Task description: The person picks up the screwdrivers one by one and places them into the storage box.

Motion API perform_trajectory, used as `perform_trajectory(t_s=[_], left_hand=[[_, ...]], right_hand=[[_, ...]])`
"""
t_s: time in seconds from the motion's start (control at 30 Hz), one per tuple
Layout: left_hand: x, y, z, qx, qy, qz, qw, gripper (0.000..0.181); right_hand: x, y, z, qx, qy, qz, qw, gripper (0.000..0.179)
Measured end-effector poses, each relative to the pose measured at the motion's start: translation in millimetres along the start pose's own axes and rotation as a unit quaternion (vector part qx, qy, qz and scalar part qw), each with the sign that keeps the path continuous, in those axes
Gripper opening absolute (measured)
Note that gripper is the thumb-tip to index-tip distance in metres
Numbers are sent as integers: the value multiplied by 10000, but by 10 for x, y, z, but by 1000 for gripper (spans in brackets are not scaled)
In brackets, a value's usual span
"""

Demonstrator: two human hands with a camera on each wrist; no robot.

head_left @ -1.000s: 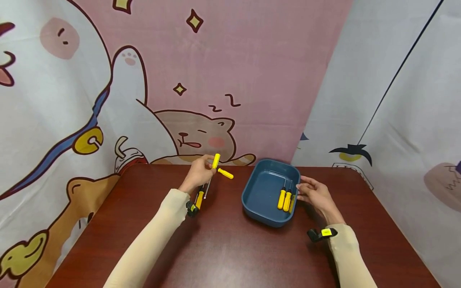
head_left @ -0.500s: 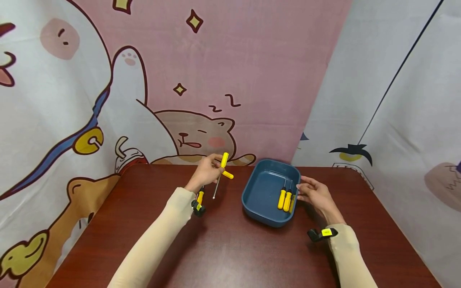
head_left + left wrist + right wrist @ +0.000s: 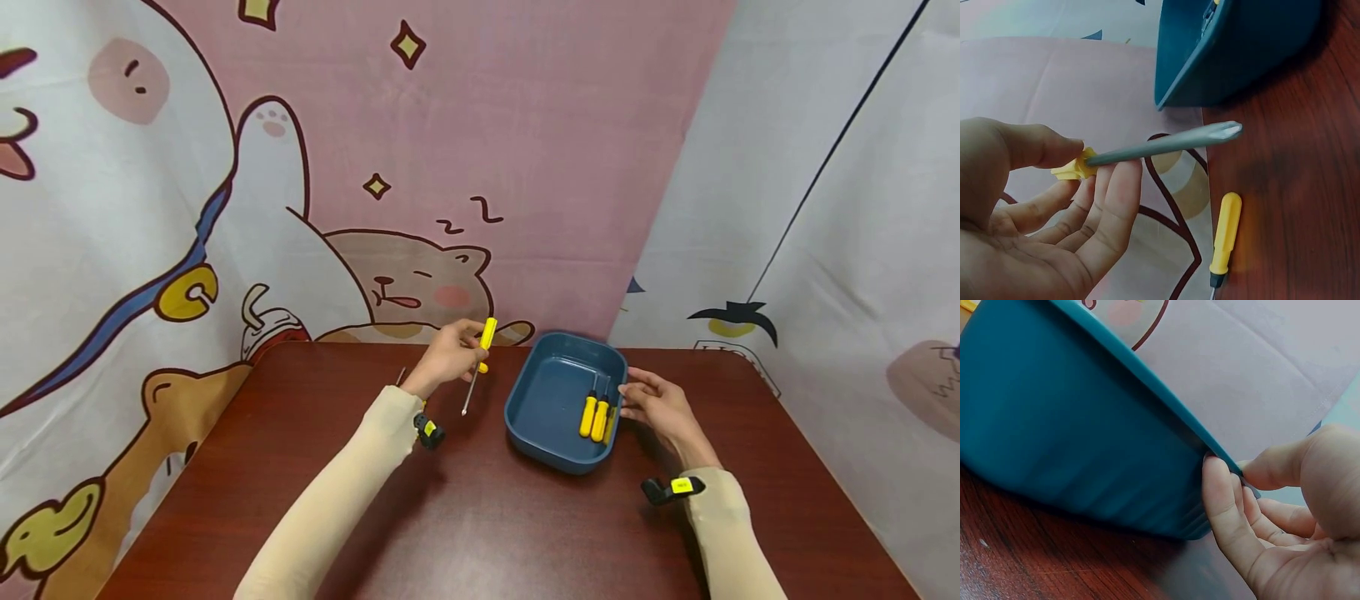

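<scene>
My left hand [image 3: 452, 353] pinches a yellow-handled screwdriver [image 3: 1163, 144] between thumb and fingers, above the table and left of the blue bin. In the left wrist view its Phillips tip points away from the palm. My right hand [image 3: 660, 406] holds the right rim of the blue bin [image 3: 543, 442], thumb on the rim and fingers against the outer wall, as the right wrist view shows. Inside the bin, along its right side, lie several yellow-handled screwdrivers [image 3: 600, 419]. Another yellow-handled screwdriver [image 3: 1227, 231] lies on the table, mostly behind my left hand in the head view.
The reddish-brown wooden table [image 3: 480, 533] ends at a printed curtain [image 3: 570, 167] that hangs close behind it. A thin metal shaft [image 3: 401, 377] shows beside my left wrist, the rest of that tool hidden by the forearm. Each wrist wears a small black camera.
My left hand has moved right toward the bin, carrying the screwdriver. It now covers more of the screwdriver on the table. My right hand and the bin stay in place.
</scene>
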State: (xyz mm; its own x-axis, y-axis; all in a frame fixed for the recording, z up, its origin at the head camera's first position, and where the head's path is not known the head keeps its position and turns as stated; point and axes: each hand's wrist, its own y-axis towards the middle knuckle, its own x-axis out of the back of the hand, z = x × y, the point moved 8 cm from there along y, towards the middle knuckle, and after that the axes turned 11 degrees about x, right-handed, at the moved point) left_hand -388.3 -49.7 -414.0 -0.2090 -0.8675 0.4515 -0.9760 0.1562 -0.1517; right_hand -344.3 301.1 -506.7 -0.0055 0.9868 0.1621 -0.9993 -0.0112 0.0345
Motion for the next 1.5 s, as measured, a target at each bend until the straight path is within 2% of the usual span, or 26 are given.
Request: perform_trajectory(t_s=[0.27,0.47,0.83,1.27,1.5], left_hand=[[-144,46,-93,-77,62,20,9999,48],[-243,55,-138,10,0,163,9999,47],[-395,114,-147,73,-27,401,9992,44],[-575,148,-211,117,73,428,9990,43],[-661,181,-206,263,162,450,9985,42]], right_hand=[[5,-3,12,19,23,-12,10000,63],[0,-11,33,58,64,-1,10000,65],[5,-21,27,37,43,42,10000,65],[22,-15,11,32,62,39,10000,65],[7,-1,19,46,40,74,10000,65]])
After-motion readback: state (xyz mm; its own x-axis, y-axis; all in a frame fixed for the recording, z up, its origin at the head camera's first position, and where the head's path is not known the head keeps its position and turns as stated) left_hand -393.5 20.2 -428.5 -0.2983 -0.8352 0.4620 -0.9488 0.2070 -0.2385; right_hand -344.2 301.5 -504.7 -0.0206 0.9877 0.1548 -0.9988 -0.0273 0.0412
